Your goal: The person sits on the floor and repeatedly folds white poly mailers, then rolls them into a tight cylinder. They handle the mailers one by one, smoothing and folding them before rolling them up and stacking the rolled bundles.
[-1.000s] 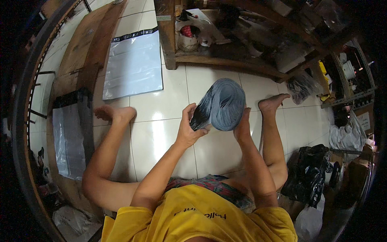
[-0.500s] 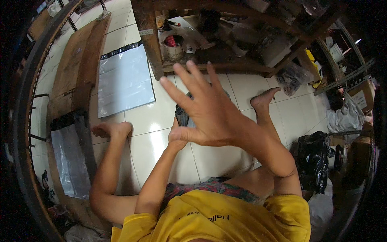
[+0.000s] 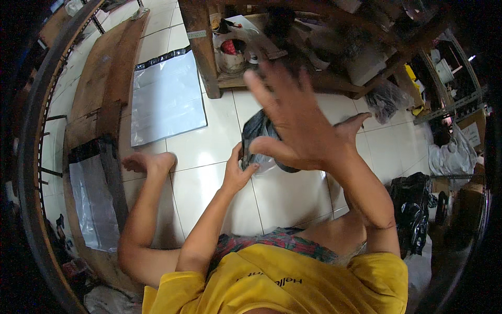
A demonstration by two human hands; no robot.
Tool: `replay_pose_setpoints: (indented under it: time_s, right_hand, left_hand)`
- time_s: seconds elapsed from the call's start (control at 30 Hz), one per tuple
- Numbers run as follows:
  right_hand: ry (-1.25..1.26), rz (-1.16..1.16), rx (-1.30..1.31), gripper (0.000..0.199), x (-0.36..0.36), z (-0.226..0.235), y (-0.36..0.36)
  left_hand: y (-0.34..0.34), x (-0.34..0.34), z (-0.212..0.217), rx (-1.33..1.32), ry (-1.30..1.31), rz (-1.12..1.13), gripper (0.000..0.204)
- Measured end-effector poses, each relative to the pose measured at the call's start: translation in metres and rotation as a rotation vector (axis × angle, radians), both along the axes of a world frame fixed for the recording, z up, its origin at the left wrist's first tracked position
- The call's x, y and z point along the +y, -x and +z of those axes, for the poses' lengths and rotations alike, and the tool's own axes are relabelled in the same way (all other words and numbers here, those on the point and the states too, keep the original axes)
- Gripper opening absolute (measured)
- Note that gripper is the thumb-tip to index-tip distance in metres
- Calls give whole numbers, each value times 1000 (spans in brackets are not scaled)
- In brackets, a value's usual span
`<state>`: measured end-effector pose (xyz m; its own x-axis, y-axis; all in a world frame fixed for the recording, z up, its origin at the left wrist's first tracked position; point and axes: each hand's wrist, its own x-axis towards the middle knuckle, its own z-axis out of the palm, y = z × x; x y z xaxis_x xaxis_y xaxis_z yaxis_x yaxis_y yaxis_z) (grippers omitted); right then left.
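Packing work on the tiled floor (image 3: 209, 146) looks to be at the stage of closing or flattening a small dark grey plastic parcel (image 3: 260, 137), judging by how the hands sit. The parcel lies on the tiles just ahead of the person, between the outstretched legs, partly hidden behind the raised right hand (image 3: 295, 123). The left hand (image 3: 238, 170) is down at the parcel's near edge, its fingers (image 3: 246, 163) pinching the pale lower corner of the plastic; the forearm runs straight up from the lower edge of the view. The right hand is lifted off the parcel and held in the air, palm turned toward the camera, all five fingers (image 3: 272, 78) spread wide and gripping nothing; the wrist is bent back and the elbow points out to the person's right. A next move would likely call for that free palm to meet the parcel squarely while the left pinch keeps it from sliding. To the left a flat silver-grey mailing bag (image 3: 164, 99) lies on the tiles, well apart from the parcel, and a wooden shelf post (image 3: 201, 47) stands just beyond.
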<state>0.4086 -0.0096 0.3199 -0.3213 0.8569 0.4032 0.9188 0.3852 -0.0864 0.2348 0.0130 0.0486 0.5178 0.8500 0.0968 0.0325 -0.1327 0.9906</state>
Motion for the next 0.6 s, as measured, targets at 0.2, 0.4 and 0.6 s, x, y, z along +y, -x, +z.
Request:
replay_pose_setpoints:
  time_s: [0.2,0.4,0.6]
  right_hand:
    - [-4,-9,57,96,8,-6,9]
    - [18,49,27,99,3,3,29]
    - [54,44,-6,100,2,-14,36]
  left_hand:
    - [6,3,2,18,-154,-91,73]
    - [8,18,-11,99,-270,-238,67]
    - [-1,14,40,60,-106,-285,85]
